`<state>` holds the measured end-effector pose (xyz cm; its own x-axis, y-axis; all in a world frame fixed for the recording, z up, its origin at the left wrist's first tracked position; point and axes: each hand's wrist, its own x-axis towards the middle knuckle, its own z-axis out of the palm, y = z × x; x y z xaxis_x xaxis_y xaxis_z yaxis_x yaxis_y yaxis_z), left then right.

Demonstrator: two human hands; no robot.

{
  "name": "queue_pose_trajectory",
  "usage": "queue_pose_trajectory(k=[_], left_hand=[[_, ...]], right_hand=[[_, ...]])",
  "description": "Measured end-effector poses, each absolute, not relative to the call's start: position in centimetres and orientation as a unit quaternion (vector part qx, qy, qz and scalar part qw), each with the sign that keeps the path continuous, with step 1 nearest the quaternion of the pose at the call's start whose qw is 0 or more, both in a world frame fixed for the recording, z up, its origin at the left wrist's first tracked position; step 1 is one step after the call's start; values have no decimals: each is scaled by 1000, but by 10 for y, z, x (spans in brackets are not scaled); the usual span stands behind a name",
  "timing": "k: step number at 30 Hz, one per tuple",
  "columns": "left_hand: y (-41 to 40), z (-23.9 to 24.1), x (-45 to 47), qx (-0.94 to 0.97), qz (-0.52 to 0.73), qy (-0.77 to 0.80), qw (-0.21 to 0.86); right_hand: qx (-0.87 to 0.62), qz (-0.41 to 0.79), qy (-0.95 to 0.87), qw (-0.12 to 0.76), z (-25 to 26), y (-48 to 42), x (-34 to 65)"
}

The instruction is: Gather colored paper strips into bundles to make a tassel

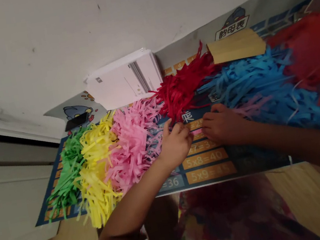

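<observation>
Heaps of shredded paper strips lie on a blue multiplication-table mat point(208, 171): green point(66, 168), yellow point(96, 163), pink point(130, 145), red point(181, 85) and blue point(251, 80). My left hand point(176, 144) rests at the right edge of the pink heap, fingers curled and pinched together near the red strips. My right hand point(224, 125) lies palm down just right of it, fingers bent onto the mat, touching a pink strip point(197, 132) and pale purple strips point(250, 107). What either hand pinches is too small to name.
A stack of white papers point(124, 81) sits at the mat's far edge by the wall. A wooden block point(236, 45) lies behind the blue heap. A dark phone point(76, 121) lies at the far left. More red strips point(316, 48) fill the right. Colourful clothing point(226, 223) shows below the table edge.
</observation>
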<state>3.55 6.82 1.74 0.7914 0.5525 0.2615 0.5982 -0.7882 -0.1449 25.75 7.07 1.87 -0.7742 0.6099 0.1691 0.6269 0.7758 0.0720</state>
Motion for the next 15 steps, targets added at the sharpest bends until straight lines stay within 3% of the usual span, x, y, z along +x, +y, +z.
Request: queue_pose_trajectory(k=[7, 15], left_hand=[[79, 23, 54, -939, -65, -316, 123], [72, 6, 40, -915, -145, -354, 126]], right_hand=[[-348, -78, -932, 69, 16, 85, 255], [-348, -103, -921, 140, -3, 74, 244]])
